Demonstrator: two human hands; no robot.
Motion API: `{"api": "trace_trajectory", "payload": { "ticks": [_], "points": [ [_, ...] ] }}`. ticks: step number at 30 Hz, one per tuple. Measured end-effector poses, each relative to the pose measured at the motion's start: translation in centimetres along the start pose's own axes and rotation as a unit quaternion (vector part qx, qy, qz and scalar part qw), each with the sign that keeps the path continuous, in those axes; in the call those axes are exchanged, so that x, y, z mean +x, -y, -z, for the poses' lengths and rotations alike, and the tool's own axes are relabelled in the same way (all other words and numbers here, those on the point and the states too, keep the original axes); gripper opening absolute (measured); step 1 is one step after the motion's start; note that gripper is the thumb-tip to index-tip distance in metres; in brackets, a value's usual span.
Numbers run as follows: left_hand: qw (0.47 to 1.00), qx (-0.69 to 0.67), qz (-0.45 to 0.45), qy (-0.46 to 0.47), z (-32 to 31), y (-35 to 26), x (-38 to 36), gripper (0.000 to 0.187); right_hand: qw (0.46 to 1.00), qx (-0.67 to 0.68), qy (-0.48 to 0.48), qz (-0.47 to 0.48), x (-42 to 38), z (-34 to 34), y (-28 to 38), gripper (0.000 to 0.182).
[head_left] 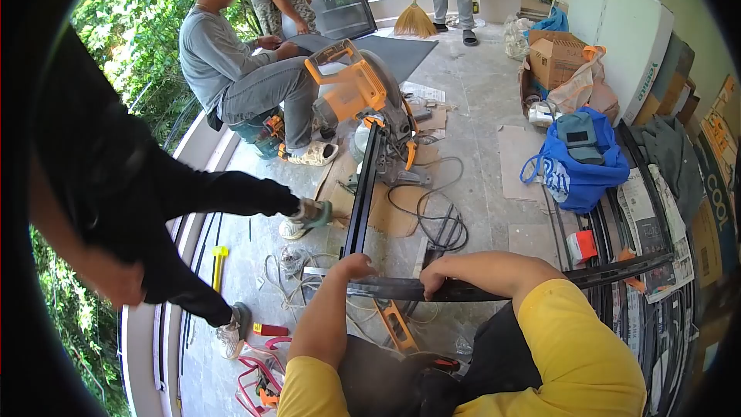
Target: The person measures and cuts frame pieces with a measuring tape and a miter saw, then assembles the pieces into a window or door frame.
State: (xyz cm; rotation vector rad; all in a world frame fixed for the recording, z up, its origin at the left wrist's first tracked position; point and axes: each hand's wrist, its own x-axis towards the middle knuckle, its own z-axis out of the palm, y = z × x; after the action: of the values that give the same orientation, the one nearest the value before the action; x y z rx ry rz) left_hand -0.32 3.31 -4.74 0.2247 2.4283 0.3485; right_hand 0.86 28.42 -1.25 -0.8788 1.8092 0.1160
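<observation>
A long black metal profile (540, 280) lies crosswise in front of me, reaching from my lap out to the right. My right hand (434, 278) is wrapped over it, left of its middle. My left hand (355, 266) is closed near its left end, where a second black profile (364, 197) meets it; the fingertips are partly hidden. That second profile runs forward to an orange miter saw (351, 91) on the floor. An orange spirit level (396, 327) lies below the crosswise profile.
A seated person (251, 69) is beyond the saw, and another person's black-trousered leg (224, 193) extends from the left. Cables (436, 220), a yellow hammer (219, 266) and a red-handled tool (258, 378) lie on the floor. At right are a blue bag (583, 174) and several long profiles (617, 324).
</observation>
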Motion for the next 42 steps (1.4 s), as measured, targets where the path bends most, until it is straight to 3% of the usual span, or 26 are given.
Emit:
{"api": "trace_trajectory", "payload": {
  "ticks": [42],
  "points": [
    [1.0, -0.005, -0.001, -0.006, 0.1, 0.1, -0.1, 0.062, 1.0, -0.019, -0.01, 0.013, 0.8, -0.4, -0.6, 0.062]
  ]
}}
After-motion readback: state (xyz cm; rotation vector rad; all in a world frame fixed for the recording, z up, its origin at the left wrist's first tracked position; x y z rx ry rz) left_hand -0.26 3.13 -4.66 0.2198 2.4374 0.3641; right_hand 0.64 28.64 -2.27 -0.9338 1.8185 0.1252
